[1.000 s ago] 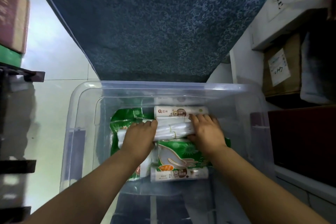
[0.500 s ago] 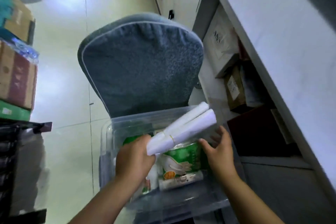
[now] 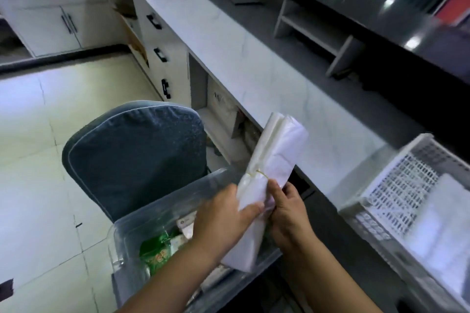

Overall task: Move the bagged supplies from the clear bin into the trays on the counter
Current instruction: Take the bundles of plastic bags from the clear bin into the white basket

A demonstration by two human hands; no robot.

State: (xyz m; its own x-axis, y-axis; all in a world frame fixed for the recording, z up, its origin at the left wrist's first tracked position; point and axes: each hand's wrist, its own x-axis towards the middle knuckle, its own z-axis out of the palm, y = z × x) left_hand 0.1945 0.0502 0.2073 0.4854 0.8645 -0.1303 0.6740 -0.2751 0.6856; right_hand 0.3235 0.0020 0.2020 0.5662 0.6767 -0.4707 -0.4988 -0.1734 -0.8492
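A long white bundle of plastic bags (image 3: 273, 160), tied round the middle with a rubber band, is held upright and tilted above the clear bin (image 3: 162, 206). My left hand (image 3: 223, 221) grips its lower half from the left. My right hand (image 3: 287, 208) pinches it just below the band from the right. Green packets (image 3: 155, 251) and a small white roll (image 3: 185, 221) lie inside the bin. A white perforated tray (image 3: 396, 185) with white bags in it sits on the counter at the right.
The bin rests on a blue-grey upholstered chair (image 3: 134, 155). A pale marble counter (image 3: 254, 58) runs diagonally from top left to the tray, with a grey shelf unit (image 3: 315, 30) behind it. Drawers with black handles (image 3: 160, 53) stand below; tiled floor lies at left.
Both hands lifted the white bundle out of the bin and stood it up. My right hand, apart from it a moment ago, now pinches it. The view swung up towards the counter and tray.
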